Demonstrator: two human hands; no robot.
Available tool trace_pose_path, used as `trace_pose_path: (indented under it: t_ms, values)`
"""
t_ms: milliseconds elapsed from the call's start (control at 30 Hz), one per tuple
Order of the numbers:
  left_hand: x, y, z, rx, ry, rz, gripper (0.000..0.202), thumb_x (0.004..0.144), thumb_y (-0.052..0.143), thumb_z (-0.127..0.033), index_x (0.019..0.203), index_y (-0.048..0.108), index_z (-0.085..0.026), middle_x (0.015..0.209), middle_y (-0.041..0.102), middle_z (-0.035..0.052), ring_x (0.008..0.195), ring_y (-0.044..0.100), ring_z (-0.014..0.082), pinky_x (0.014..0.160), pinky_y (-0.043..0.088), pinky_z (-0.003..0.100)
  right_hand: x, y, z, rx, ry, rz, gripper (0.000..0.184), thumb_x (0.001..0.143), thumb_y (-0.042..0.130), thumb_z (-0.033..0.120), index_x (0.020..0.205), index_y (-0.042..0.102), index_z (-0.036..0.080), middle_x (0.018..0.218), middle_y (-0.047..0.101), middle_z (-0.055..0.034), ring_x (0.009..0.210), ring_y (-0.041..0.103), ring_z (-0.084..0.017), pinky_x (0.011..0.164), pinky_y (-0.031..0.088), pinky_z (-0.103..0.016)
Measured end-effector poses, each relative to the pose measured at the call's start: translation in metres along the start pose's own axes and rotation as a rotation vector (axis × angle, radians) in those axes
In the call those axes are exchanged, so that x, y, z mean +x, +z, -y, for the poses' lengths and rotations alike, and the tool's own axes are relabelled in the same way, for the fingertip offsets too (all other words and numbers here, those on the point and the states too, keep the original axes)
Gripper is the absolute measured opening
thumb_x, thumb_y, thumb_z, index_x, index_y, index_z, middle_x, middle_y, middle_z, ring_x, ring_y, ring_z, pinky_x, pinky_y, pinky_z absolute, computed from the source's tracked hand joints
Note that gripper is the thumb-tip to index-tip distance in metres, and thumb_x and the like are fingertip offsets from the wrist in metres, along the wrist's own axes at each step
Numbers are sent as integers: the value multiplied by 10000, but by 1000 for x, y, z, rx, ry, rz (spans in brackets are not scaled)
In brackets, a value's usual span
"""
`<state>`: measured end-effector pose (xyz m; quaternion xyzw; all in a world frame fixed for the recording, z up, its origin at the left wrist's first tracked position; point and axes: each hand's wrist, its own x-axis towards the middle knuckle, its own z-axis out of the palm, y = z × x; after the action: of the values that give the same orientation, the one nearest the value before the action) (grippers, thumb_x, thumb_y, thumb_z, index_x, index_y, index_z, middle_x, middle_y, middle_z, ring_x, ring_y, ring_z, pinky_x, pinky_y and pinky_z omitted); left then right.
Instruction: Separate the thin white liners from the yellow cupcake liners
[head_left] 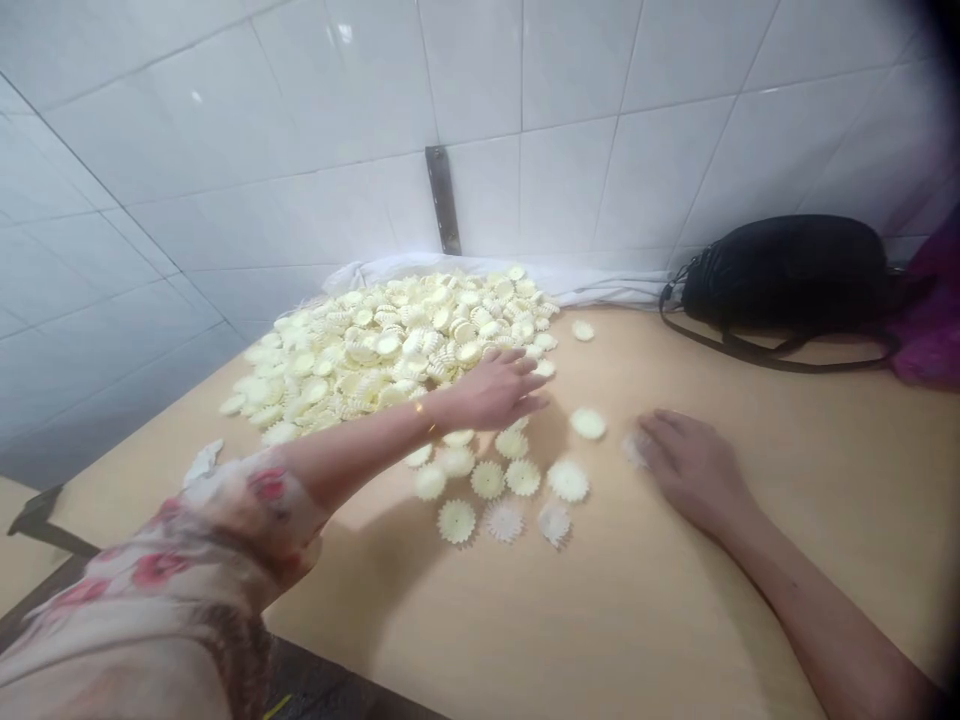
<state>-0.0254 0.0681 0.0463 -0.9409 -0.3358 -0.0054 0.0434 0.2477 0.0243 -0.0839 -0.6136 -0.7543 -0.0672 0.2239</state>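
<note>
- The pale yellow fluted discs [390, 345] lay in a broad heap on the far left part of the table [540, 630], with a looser group of fluted pieces [487, 480] spread on the near right side of it.
- The left hand [495, 390] was held palm down across the near right edge of the heap, fingers extended, spread and pointing right. No piece showed between the fingers; whether the palm touched the discs beneath could not be determined.
- The right hand [694, 465] was low at the table, to the right of the loose group, fingers together and directed left and far. A whitish piece [634, 450] was at its fingertips; blur and overlap prevented confirming a grasp.
- Governing relation: a single loose disc [588, 423] was located between the two hands, right of the left fingertips and left of the right fingertips, apart from both. Its outline was round, so it presented no long axis.
- Nearest hand: the left hand served the heap side; the right hand was closest to the whitish piece.
- A black bag [787, 270] with a strap rested at the far right, beyond the right hand.
</note>
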Motion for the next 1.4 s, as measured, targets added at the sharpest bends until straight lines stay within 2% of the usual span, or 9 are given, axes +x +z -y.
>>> trace_pose_path:
  t_ms: [133, 300, 533, 667, 867, 1067, 1167, 1300, 1400]
  values:
    - [-58, 0, -34, -114, -62, 48, 559, 866, 280, -533, 1326, 392, -235, 1405, 361, 78, 1314, 234, 277, 1042, 226, 445, -1, -2, 5, -8, -5, -1, 399, 890, 318, 354, 1129, 580, 172, 1203, 552, -111, 1119, 474, -255, 905, 385, -394]
    - [-97, 29, -61, -147, 46, 20, 680, 821, 318, -600, 1416, 184, -300, 1452, 285, 72, 1328, 209, 336, 1041, 232, 515, 15, 1, 9, -10, 22, 61, 372, 887, 322, 318, 1145, 565, 203, 1231, 537, -104, 1146, 454, -240, 927, 353, -396]
    - [-79, 55, -64, -95, 11, -97, 635, 819, 318, -600, 1386, 275, -315, 1421, 343, 86, 1299, 262, 368, 997, 263, 565, 65, -13, -13, -35, 171, 14, 424, 912, 241, 312, 1174, 541, 168, 1258, 509, -131, 1180, 430, -246, 947, 337, -421]
    - [-69, 52, -69, -113, 27, -81, 605, 835, 292, -585, 1366, 314, -297, 1384, 380, 100, 1300, 247, 359, 980, 265, 557, 60, -25, -17, -22, 198, -9, 500, 930, 161, 368, 1269, 465, 164, 1347, 433, -116, 1255, 353, -212, 1009, 297, -392]
    - [-42, 57, -78, -99, 20, -141, 552, 857, 280, -546, 1326, 382, -274, 1350, 407, 121, 1288, 258, 360, 972, 241, 573, 47, -11, -13, -43, 124, 254, 516, 889, 222, 533, 1331, 393, 328, 1441, 321, -53, 1328, 230, -290, 1012, 215, -550]
    - [-4, 63, -84, -100, -7, -154, 688, 803, 246, -650, 1317, 381, -212, 1339, 402, 169, 1260, 290, 398, 949, 243, 607, 64, -14, -19, -57, 229, 167, 538, 905, 202, 458, 1319, 432, 203, 1408, 346, -146, 1308, 235, -348, 984, 222, -573]
    - [-15, 51, -86, -108, 3, -153, 714, 800, 294, -637, 1348, 318, -180, 1355, 379, 178, 1258, 290, 398, 951, 256, 604, 60, -28, -9, -4, 156, 79, 498, 913, 211, 415, 1239, 516, 196, 1352, 430, -108, 1276, 301, -274, 1014, 242, -462]
    - [-61, 35, -82, -63, -27, -177, 464, 853, 401, -349, 1278, 399, -160, 1308, 435, 145, 1274, 293, 330, 1014, 241, 534, 53, -39, 11, 159, -24, 69, 355, 862, 371, 386, 969, 663, 214, 1036, 635, -71, 1023, 494, -230, 893, 350, -373]
    - [-95, 35, -70, -4, -120, -180, 358, 841, 419, -243, 1179, 492, -152, 1280, 457, 154, 1271, 298, 332, 1018, 240, 529, 57, -39, 26, 192, 54, 162, 285, 801, 458, 386, 880, 671, 214, 862, 652, -62, 904, 501, -236, 779, 366, -349]
